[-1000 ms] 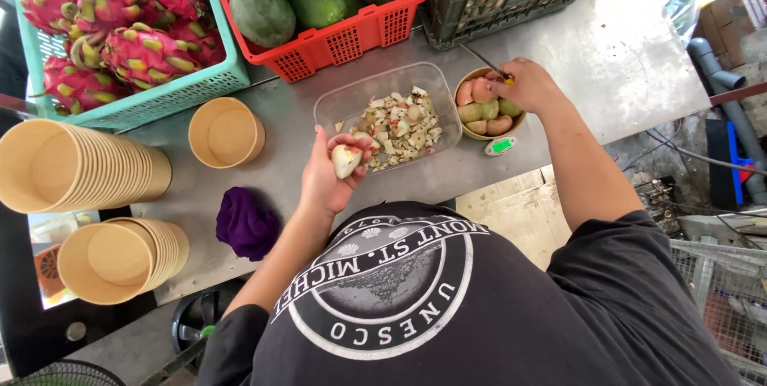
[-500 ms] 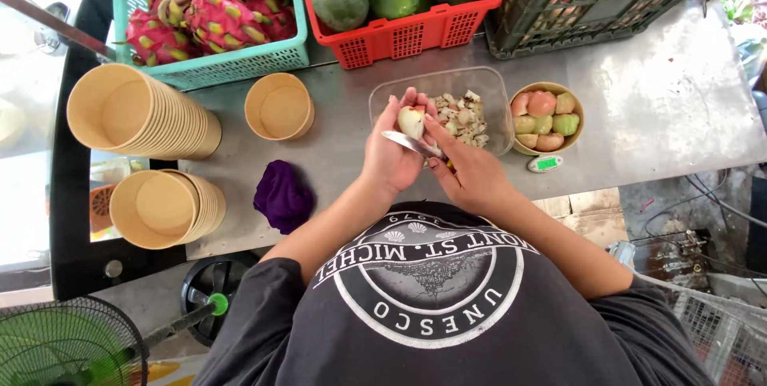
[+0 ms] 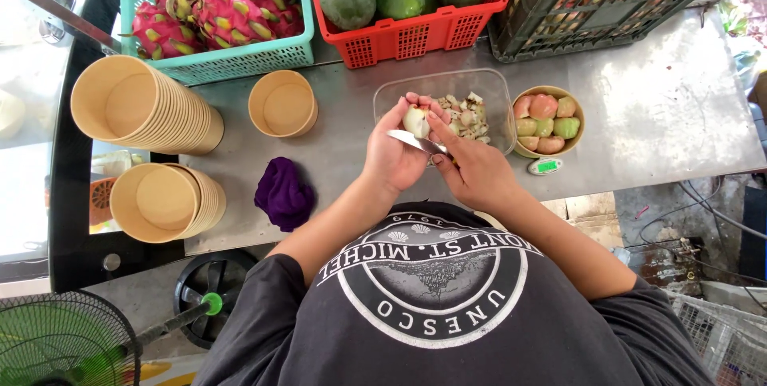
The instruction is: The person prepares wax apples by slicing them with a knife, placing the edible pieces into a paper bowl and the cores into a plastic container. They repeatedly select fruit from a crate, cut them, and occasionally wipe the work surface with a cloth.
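My left hand (image 3: 395, 154) holds a small pale piece of fruit (image 3: 415, 121) over the near edge of a clear plastic tub (image 3: 495, 86) that holds fruit scraps. My right hand (image 3: 473, 166) grips a small knife (image 3: 415, 141), whose blade lies across under the fruit. Both hands meet in front of the tub. To the right stands a paper bowl (image 3: 579, 106) with several pink and green fruits. A small green and white object (image 3: 546, 166) lies just below that bowl.
Sideways stacks of tan paper bowls (image 3: 136, 106) (image 3: 164, 200) and one upright bowl (image 3: 281, 104) stand left, beside a purple cloth (image 3: 284, 193). Along the far side stand a teal dragon-fruit basket (image 3: 240, 58), a red basket (image 3: 407, 34) of green fruit and a dark crate (image 3: 615, 10). A fan (image 3: 56, 342) sits lower left.
My right hand left the fruit bowl and came to the left hand with the knife. The fruit rose in front of the tub, and the view drifted left.
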